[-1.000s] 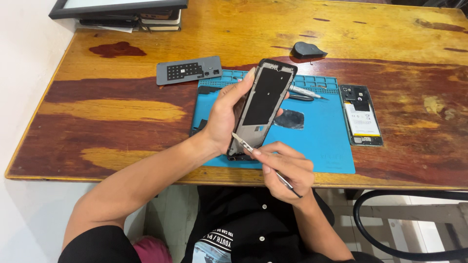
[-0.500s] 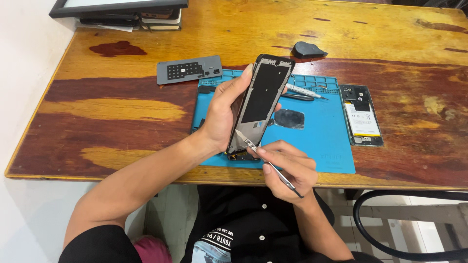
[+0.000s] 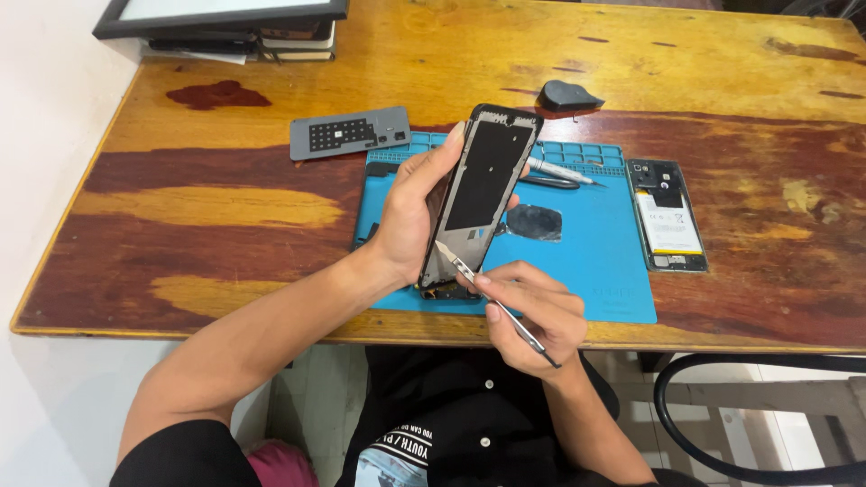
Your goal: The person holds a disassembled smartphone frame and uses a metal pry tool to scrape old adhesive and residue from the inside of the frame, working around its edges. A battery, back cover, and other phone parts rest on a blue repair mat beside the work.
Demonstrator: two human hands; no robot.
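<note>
Seen from above the seated person. The left hand (image 3: 417,212) is closed around 1 phone frame (image 3: 480,194), gripping its long edges, thumb side on the left edge and fingertips showing at the right. The frame is held above the blue work mat (image 3: 595,261), tilted, with its long axis running from the near lower left up to the far upper right; its notched top end points away from the person toward the far side of the table (image 3: 234,207), and its dark inner panel faces up toward the viewer.

The right hand (image 3: 532,316) pinches 1 pair of metal tweezers (image 3: 492,302) in a pen-like grip. The tweezers lie diagonally, tip pointing up and left, touching the lower end of the frame; the rear end sticks out past the palm toward the lower right.

Counted on the table: 1 blue mat with a row of small compartments along its far edge; 1 dark round piece (image 3: 534,222) on the mat; 1 silver-handled tool (image 3: 557,170) lying across the mat's far part; 1 grey rectangular plate with a dark grid (image 3: 350,133), left of the mat; 1 small dark wedge-shaped item (image 3: 566,95) beyond the mat; 1 opened phone body (image 3: 666,215) right of the mat, carrying a pale rectangular label with a yellow band near its lower end.
</note>
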